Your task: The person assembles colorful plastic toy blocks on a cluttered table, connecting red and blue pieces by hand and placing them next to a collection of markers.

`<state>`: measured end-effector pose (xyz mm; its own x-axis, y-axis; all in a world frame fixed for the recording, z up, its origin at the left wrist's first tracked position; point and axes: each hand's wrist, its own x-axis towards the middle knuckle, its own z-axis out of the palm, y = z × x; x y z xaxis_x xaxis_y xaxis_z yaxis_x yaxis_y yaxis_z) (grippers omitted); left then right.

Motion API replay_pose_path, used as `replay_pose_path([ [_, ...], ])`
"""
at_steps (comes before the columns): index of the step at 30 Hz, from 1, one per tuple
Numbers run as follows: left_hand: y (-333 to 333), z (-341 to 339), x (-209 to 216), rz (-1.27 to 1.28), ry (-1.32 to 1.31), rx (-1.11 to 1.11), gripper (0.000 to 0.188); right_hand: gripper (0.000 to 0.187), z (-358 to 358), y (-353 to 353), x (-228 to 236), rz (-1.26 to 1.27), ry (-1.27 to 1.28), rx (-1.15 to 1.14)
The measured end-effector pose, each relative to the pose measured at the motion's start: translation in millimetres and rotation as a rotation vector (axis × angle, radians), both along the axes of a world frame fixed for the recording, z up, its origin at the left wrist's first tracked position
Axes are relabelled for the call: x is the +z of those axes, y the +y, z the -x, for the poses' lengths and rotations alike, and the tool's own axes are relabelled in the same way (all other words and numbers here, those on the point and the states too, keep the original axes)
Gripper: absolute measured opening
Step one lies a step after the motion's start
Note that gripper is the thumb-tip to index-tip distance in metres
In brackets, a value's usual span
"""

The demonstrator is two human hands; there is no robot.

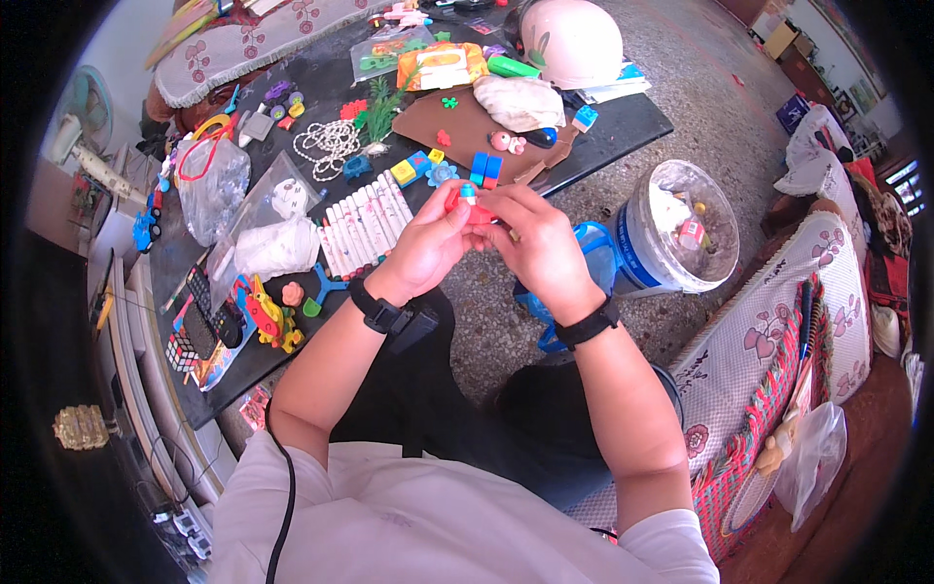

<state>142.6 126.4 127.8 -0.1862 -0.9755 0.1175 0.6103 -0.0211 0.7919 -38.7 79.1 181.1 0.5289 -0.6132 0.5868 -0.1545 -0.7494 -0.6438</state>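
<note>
Just beyond the near edge of the black table, my left hand [428, 248] and my right hand [541, 245] meet around a small red object [475, 209] with a blue and white top. Its exact kind cannot be made out, as the fingers cover most of it. My left fingers wrap its left side, while my right fingertips pinch its right side. Past the hands sit blue and red toy blocks [484, 167], a light-blue flower-shaped piece [442, 174] and yellow and blue blocks [413, 167]. A row of white markers [365, 229] lies left of my left hand.
On the black table [623, 131] are a pink helmet [574, 44], brown cardboard [438, 122], a bead string [326, 146], plastic bags [212, 190] and several toys. A white bucket [637, 243] and a blue basket [595, 255] stand at the right, near a covered sofa [769, 311].
</note>
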Motion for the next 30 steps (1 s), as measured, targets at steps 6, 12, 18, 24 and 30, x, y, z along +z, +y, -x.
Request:
replay_pose_path([
  [6, 2, -2, 14, 0.012, 0.012, 0.072, 0.030, 0.024, -2, -2, 6, 0.088, -0.068, 0.014],
  [12, 5, -8, 26, -0.091, -0.125, 0.147, 0.021, 0.019, -4, 2, 11, -0.080, -0.060, 0.059],
  [18, 9, -21, 26, -0.206, 0.015, 0.049, 0.021, 0.016, -12, 0, 6, -0.354, -0.010, 0.099],
  [24, 0, -53, 4, -0.284, 0.051, 0.189, 0.023, 0.015, -19, -6, -9, -0.560, -0.033, 0.190],
  [30, -8, -69, 7, 0.050, -1.047, 0.611, 0.017, 0.016, -30, -28, -34, 0.050, 0.199, -0.025],
])
